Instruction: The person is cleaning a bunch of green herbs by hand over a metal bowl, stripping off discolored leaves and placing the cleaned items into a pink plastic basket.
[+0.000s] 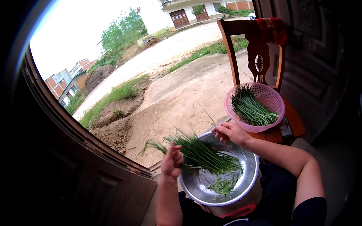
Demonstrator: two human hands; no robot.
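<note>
A steel basin (pixel 250 180) sits before me, with a bundle of long green chives (pixel 202 155) across its left part and short loose scraps (pixel 223 185) at its bottom. My left hand (pixel 172 161) is raised at the basin's left rim, closed on a few green chives whose tips stick out to the left. Above the basin's upper rim, my right hand (pixel 230 133) pinches a thin, dry-looking blade between thumb and fingers. A pink plastic colander (pixel 270 96) holding more chives (pixel 251 107) stands beyond my right forearm.
The colander rests on a wooden chair (pixel 294 120) with a red cloth (pixel 273 29) over its back. A phone (pixel 285 127) lies on the seat. Dark wooden doors (pixel 110 180) flank the doorway. Something red (pixel 240 210) shows below the basin. Outside are concrete, soil and grass.
</note>
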